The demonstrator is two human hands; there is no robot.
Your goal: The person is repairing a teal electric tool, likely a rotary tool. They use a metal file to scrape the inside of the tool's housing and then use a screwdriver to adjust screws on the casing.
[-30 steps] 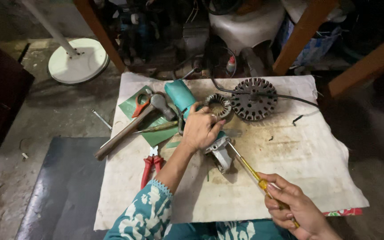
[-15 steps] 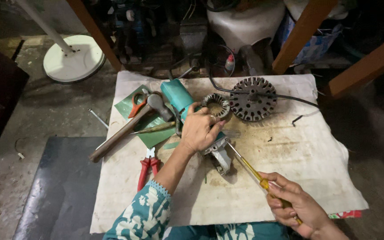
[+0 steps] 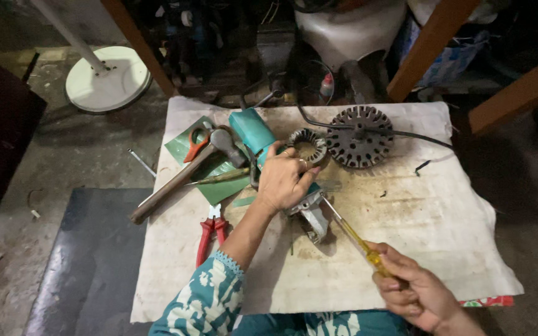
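My left hand (image 3: 284, 179) grips the body of a teal angle grinder (image 3: 253, 129) lying on a stained white cloth (image 3: 418, 224). The grinder's grey metal gear head (image 3: 311, 211) sticks out below the hand. My right hand (image 3: 417, 291) holds a yellow-handled screwdriver (image 3: 361, 244), whose tip touches the gear head from the right. A black cord (image 3: 406, 133) runs from the grinder to the right across the cloth.
A hammer (image 3: 185, 174), orange-handled scissors (image 3: 195, 145) and a second screwdriver (image 3: 222, 178) lie on a green sheet at left. Red pliers (image 3: 210, 231) lie below them. A small ring stator (image 3: 307, 145) and a larger round stator (image 3: 359, 135) sit behind. A white fan base (image 3: 107, 78) stands on the floor.
The view has shifted slightly. Both hands keep their hold, and the screwdriver stays against the gear head.
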